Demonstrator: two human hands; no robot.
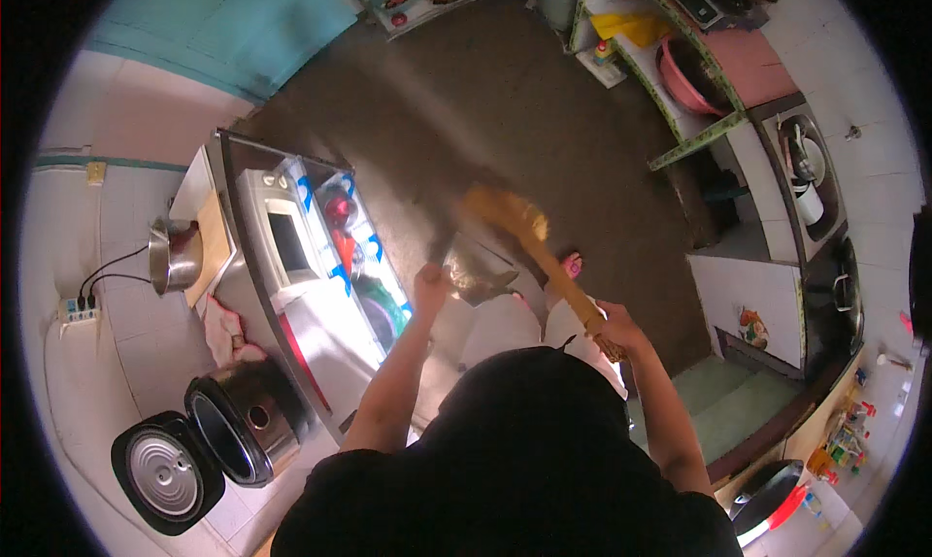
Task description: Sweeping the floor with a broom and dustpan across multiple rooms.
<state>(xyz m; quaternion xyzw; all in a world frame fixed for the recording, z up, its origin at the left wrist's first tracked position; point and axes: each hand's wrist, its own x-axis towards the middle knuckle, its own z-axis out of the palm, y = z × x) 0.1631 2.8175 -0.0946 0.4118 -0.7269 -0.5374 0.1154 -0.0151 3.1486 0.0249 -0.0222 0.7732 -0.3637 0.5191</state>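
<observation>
My right hand (619,327) grips the lower end of a yellow straw broom (571,284). The broom slants up and left, and its blurred head reaches out over the dark floor (582,134). To the left, my left hand (431,287) is closed at the edge of a metal-looking dustpan (477,265). Its handle is mostly hidden by the fist. The pan lies in front of my pale-clothed legs, partly in bright light, with the broom head just beyond it. One foot in a pink sandal (573,264) shows beside the broom handle.
On the left, a counter holds an open cooker (247,422), a steel pot (175,257) and a white microwave-like appliance (284,225) on a shelf below. A green-edged shelf (699,143) with a pink basin (688,76) and a sink (804,167) line the right. A blue door (240,25) stands at upper left.
</observation>
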